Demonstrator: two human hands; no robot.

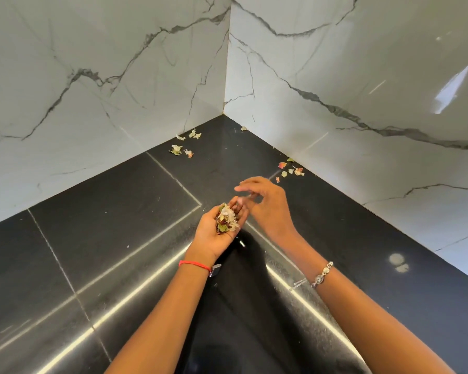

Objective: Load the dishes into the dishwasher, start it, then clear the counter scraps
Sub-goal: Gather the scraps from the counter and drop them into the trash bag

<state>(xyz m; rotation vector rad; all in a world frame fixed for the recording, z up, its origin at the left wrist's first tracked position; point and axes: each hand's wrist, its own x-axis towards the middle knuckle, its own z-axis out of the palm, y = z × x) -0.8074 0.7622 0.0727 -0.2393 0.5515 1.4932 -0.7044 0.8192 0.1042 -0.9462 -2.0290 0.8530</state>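
On the black counter (114, 211), loose scraps (184, 148) are lying far left by the wall. The left hand (214, 236) is cupping gathered scraps (227, 220) in curled fingers. The right hand (266, 205) is hovering just beside it, fingers loosely spread and blurred. Further scraps (291, 170) are lying far right.

Bare black counter (106, 238) runs wide on the left and along the near side, so you can reach in from there with nothing in the way. Two marble walls (106, 76) box in the far corner, and the scraps (183, 148) lie just beside them, some by the left one, more by the right, so those are front-in only.
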